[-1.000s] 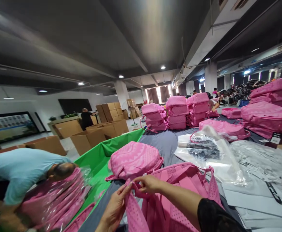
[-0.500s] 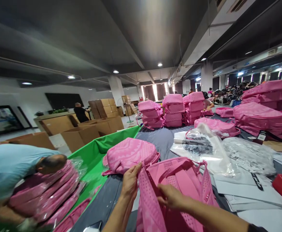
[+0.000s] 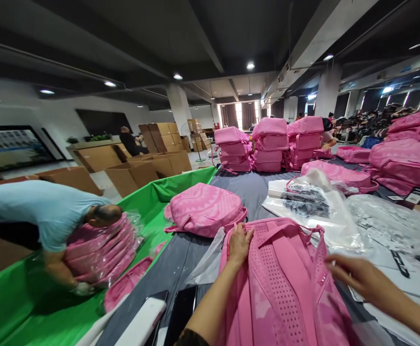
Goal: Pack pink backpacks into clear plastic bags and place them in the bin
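"What place is this?"
"A packing workshop, apparently: cardboard cartons point(image 3: 132, 178) at eleven o'clock, stacked pink backpacks point(image 3: 270, 161) at one, and clear plastic bags point(image 3: 390, 223) on the table point(image 3: 251, 192) at two."

dark ceiling point(image 3: 141, 29) above pale pillars point(image 3: 179, 103)

"What's moved?"
"The dotted strap point(image 3: 280, 288), lifted before, now lies against the backpack point(image 3: 296, 264)."
"And the hands?"
"The left hand point(image 3: 239, 245) is at its upper-left edge; the right hand point(image 3: 354, 278) has swung lower right."
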`<action>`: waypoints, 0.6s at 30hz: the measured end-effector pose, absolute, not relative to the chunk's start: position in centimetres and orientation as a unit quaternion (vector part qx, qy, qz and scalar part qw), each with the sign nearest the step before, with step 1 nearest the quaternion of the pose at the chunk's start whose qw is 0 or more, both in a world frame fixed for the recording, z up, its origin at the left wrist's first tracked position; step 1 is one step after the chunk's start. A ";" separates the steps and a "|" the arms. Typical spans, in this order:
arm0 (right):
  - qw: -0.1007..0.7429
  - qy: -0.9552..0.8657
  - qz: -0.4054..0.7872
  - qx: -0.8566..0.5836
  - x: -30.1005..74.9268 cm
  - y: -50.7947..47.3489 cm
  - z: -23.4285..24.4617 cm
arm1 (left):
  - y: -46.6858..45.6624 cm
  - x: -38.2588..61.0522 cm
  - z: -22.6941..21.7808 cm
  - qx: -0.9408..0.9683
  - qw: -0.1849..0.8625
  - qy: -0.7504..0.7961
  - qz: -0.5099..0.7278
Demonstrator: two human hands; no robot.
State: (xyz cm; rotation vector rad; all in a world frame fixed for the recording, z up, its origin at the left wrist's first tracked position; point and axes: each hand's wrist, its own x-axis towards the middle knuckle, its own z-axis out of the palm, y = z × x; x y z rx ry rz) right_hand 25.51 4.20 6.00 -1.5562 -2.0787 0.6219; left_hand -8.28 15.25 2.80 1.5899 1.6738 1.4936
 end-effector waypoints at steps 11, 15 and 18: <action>0.377 -0.623 0.235 -0.644 23.7 15.5 7.5 | 14.8 3.0 7.4 0.852 0.020 0.441 0.280; 0.464 -0.624 0.233 -0.585 23.3 14.3 9.2 | 14.5 3.9 8.0 0.842 0.089 0.487 0.215; 0.481 -0.576 0.289 -0.594 23.2 15.2 9.6 | 10.4 3.3 5.4 0.831 0.164 0.490 0.207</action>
